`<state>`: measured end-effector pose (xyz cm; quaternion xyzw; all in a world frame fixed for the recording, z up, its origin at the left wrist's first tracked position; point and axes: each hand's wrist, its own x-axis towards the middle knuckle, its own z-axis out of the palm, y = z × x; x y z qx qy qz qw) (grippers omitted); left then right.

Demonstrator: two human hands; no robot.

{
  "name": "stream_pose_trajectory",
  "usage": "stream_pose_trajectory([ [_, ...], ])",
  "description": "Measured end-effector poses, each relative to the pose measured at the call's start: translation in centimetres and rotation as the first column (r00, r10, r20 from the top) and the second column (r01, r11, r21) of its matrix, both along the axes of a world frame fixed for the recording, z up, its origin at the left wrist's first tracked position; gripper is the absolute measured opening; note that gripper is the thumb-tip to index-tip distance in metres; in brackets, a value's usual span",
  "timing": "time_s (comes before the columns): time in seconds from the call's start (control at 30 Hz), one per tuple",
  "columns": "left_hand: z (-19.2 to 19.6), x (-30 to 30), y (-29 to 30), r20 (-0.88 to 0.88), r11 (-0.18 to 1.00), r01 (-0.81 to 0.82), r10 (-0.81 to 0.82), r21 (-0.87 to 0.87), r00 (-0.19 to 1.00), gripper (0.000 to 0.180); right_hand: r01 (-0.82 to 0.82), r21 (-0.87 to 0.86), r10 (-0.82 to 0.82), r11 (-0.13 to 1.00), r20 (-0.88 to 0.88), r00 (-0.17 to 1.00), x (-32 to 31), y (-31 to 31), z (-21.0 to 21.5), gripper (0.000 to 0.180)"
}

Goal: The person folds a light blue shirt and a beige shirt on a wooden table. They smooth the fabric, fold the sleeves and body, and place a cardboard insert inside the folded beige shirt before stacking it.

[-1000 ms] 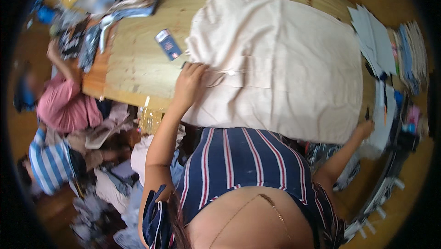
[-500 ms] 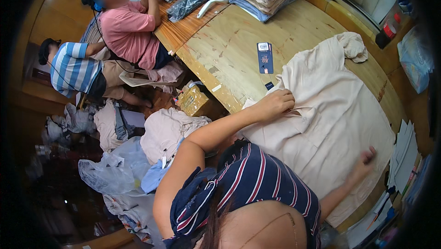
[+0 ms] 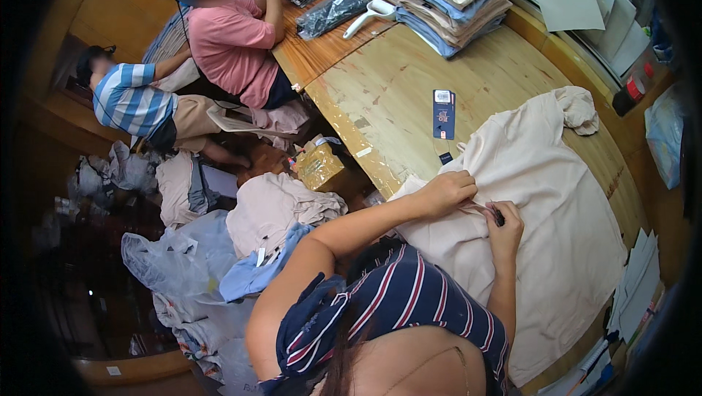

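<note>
A cream garment (image 3: 548, 250), perhaps a shirt, lies spread and wrinkled on the wooden table. My left hand (image 3: 452, 193) is closed on a pinch of its cloth near the left edge. Close beside it, my right hand (image 3: 506, 234) is closed around a small dark tool (image 3: 499, 215), too small to tell its kind, and its fingertips meet the pinched cloth. A navy hang tag (image 3: 443, 114) lies flat past my left hand, with a small dark tab below it.
Folded garments (image 3: 450, 12) are stacked at the back, near a white-handled tool (image 3: 371, 16) and a dark plastic-wrapped packet (image 3: 333, 16). Two people sit at left. Garment piles (image 3: 281, 209) and a plastic bag (image 3: 172, 253) lie left, papers (image 3: 635, 286) right, a dark bottle (image 3: 632, 92) far right.
My right hand has come from the garment's right side to beside my left, now showing the small dark tool. My left hand still pinches the cloth. The whole view has shifted slightly.
</note>
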<state>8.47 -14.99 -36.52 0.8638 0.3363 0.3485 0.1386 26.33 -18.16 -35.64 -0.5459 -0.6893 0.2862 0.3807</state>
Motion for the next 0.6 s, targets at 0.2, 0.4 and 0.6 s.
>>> stream_pose_trajectory([
  [0.2,0.2,0.3,-0.1,0.054,0.996,-0.015,0.020,-0.083,0.998,0.015,0.010,0.050,-0.010,0.999,-0.004,1.000,-0.1,-0.5,0.4,0.012],
  [0.4,0.1,0.5,0.5,0.099,0.908,0.006,0.039,-0.419,0.994,0.016,0.015,0.081,-0.016,0.997,0.010,1.000,0.1,-0.8,0.5,0.013],
  [0.6,-0.5,0.5,1.1,-0.035,0.845,-0.047,0.033,-0.533,0.999,0.016,0.003,0.094,-0.006,0.996,0.036,0.999,-0.3,-1.0,0.8,0.014],
])
